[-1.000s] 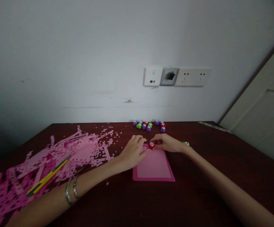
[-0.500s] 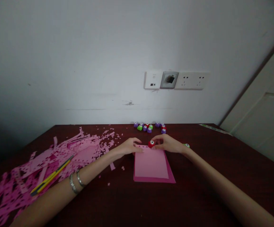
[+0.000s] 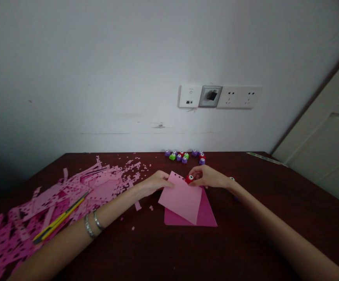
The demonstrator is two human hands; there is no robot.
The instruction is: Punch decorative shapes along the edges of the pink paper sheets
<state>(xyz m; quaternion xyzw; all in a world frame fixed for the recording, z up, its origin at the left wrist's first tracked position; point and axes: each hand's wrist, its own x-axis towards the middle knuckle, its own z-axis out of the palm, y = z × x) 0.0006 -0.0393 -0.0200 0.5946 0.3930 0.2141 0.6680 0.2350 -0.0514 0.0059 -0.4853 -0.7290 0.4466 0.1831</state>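
Observation:
My left hand (image 3: pixel 154 182) pinches the far left corner of a light pink paper sheet (image 3: pixel 180 198), which is lifted and turned askew over a darker pink sheet (image 3: pixel 207 216) on the table. My right hand (image 3: pixel 208 176) grips a small red paper punch (image 3: pixel 189 179) clamped on the light sheet's far edge. A few punched holes show along that edge near the left corner.
A cluster of several purple, green and red punches (image 3: pixel 183 155) sits by the wall. Another green punch (image 3: pixel 232 178) peeks out behind my right wrist. Pink paper scraps (image 3: pixel 70 195) and a yellow utility knife (image 3: pixel 58 220) lie at left on the dark wooden table (image 3: pixel 245 242).
The light pink sheet has been lifted at its far edge and rotated, so it no longer lies square on the darker sheet. Both hands stayed at its far edge.

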